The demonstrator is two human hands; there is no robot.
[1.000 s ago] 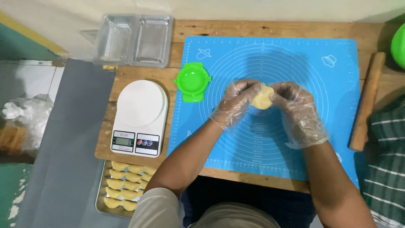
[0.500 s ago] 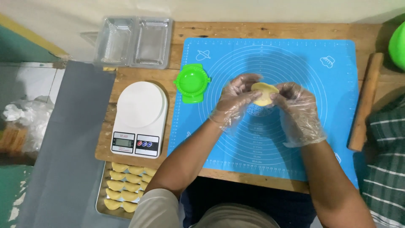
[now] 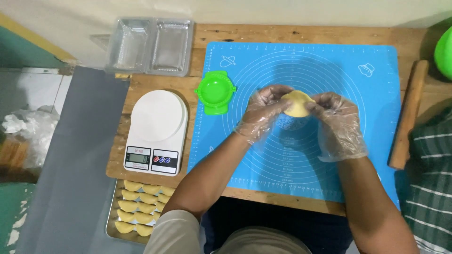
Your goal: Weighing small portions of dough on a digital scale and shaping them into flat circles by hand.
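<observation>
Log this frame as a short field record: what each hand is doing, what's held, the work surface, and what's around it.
left hand: gloved in clear plastic, gripping the left side of the dough piece
right hand: gloved, gripping the right side of it
dough piece: pale yellow, held above the mat
blue silicone mat: on the wooden table
green dumpling mould: at the mat's left edge
kitchen scale: white, left of the mat
tray of shaped pastries: below the scale
rolling pin: right of the mat
clear plastic container: far left corner
</observation>
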